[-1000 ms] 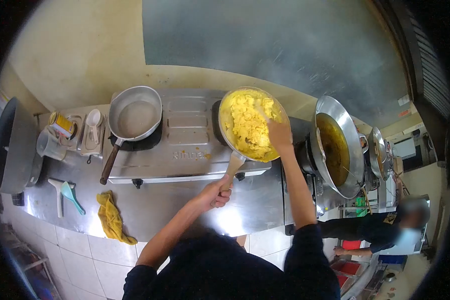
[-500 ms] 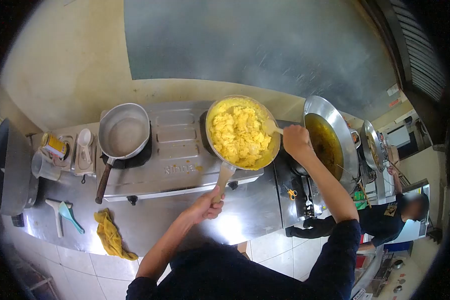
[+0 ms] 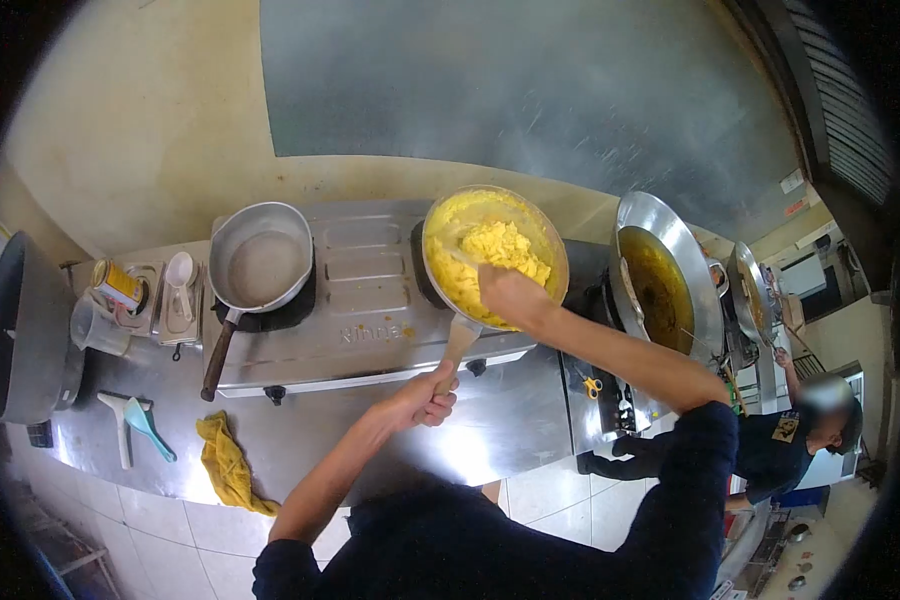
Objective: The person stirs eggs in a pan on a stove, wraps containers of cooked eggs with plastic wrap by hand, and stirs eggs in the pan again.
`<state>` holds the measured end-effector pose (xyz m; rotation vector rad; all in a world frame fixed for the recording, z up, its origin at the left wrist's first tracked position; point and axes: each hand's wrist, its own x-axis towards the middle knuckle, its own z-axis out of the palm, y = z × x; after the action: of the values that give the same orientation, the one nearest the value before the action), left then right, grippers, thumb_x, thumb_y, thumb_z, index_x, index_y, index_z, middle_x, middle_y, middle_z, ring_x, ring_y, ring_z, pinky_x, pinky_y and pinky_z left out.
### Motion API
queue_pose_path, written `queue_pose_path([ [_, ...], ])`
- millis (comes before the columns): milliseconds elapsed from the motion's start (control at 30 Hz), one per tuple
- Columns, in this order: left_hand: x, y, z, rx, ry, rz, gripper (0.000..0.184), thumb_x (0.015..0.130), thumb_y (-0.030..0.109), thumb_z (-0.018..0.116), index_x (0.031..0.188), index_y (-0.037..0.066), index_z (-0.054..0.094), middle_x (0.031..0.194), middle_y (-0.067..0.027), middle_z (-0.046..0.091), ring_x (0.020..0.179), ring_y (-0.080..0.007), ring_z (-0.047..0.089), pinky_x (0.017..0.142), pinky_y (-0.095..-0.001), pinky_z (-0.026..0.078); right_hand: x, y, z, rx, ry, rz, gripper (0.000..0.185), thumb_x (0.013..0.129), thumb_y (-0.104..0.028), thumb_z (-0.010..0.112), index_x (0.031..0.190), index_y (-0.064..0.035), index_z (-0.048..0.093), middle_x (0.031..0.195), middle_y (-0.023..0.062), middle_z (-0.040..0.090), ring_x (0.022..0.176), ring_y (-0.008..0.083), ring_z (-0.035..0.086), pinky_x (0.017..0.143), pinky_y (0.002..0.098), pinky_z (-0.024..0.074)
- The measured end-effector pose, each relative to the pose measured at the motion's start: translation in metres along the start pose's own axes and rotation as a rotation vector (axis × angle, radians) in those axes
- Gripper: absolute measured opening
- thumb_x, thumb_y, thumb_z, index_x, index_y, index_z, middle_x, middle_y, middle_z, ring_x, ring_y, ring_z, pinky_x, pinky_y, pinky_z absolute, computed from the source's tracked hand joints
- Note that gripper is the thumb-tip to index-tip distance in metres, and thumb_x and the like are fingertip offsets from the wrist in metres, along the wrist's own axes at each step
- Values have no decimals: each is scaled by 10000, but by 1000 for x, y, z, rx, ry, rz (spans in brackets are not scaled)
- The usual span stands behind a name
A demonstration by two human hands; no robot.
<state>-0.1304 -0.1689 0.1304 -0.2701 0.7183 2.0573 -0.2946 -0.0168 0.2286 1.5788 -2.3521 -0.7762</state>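
Observation:
A saucepan of scrambled egg sits on the right burner of the gas stove, egg smeared round its inner wall. My left hand is closed round its pale handle, which points toward me. Over the pan's right side, my right hand grips a pale spatula; its blade lies among the egg at the left, partly hard to make out. The egg is heaped toward the middle and right, baring some of the pan's upper left.
A second saucepan stands on the stove's left burner. To the right are a large wok of brown liquid and scissors. A yellow cloth and turquoise spatula lie front left. A co-worker stands at far right.
My right hand has swept the spatula from the pan's right rim to its left side, and the egg has been pushed into a smaller heap. My left hand keeps hold of the handle.

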Motion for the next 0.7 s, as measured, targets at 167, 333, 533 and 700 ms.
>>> queue_pose_path([
  [167, 1, -12, 5, -82, -34, 50, 440, 907, 573, 378, 842, 139, 399, 591, 67, 282, 438, -41, 231, 379, -204, 177, -62, 42, -39, 158, -126, 167, 371, 796, -105, 521, 1167, -95, 533, 839, 133, 614, 668, 246, 653, 510, 343, 511],
  [333, 1, -12, 7, -130, -51, 61, 433, 902, 570, 398, 854, 139, 409, 592, 59, 290, 432, -41, 236, 371, -195, 187, -116, 78, -46, 58, -363, 134, 425, 846, -132, 480, 1263, -212, 476, 810, 117, 591, 627, 251, 643, 472, 365, 502],
  [533, 4, -12, 13, -87, 18, 33, 443, 901, 581, 383, 850, 142, 409, 596, 51, 303, 439, -43, 242, 382, -196, 183, -114, 0, 1, 286, -332, 164, 482, 865, -161, 470, 1337, -144, 373, 741, 105, 605, 607, 239, 640, 465, 351, 507],
  [700, 12, -23, 23, -83, 78, 82, 435, 915, 566, 363, 868, 136, 415, 591, 58, 301, 443, -42, 249, 387, -207, 200, -48, -30, 38, 374, -125, 586, 419, 905, -225, 483, 1311, -140, 421, 744, 165, 628, 604, 292, 639, 534, 410, 508],
])
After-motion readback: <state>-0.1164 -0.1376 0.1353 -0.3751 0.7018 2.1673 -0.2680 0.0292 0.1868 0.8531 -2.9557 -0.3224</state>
